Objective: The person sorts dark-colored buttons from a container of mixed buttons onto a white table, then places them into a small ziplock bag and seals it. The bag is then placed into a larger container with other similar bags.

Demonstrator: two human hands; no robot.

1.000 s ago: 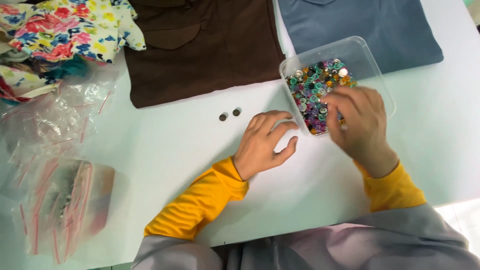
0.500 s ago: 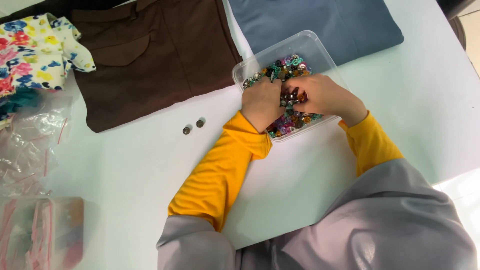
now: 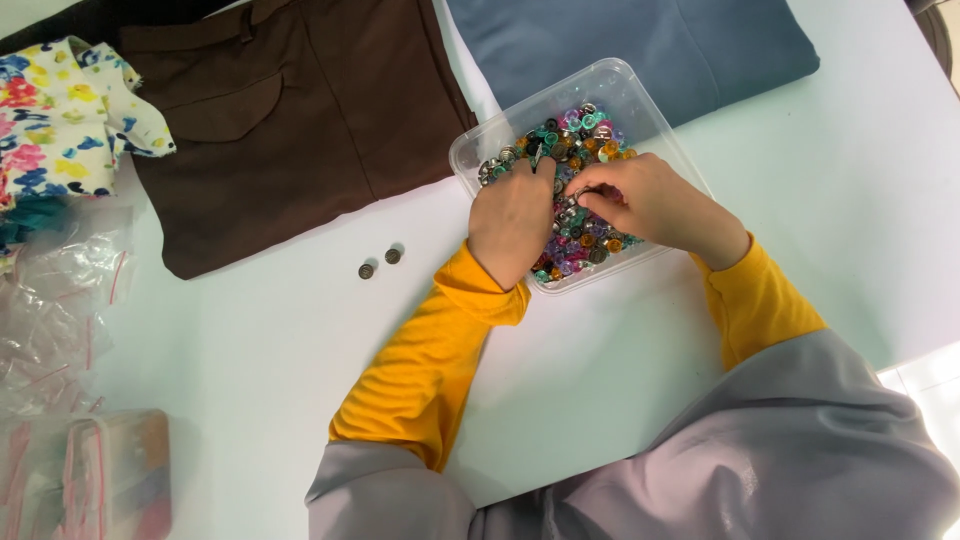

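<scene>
both your hands, left hand [image 3: 512,218] and right hand [image 3: 650,203], dig in the clear tub [image 3: 640,95] of buttons [image 3: 580,240] on the counter [image 3: 250,330]; grip state: cannot tell. pinch singly, keep tub steady.

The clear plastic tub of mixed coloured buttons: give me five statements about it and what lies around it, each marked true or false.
1. Both hands, the left hand and the right hand, are inside the clear plastic tub of mixed coloured buttons. True.
2. Two small round metal buttons lie on the white table, outside the tub. True.
3. The tub stands on top of the brown folded garment. False: it stands on the table, beside the garment.
4. The blue-grey folded cloth lies above the tub in the head view. True.
5. The sleeves at the wrists are green. False: the cuffs are orange-yellow.
</scene>
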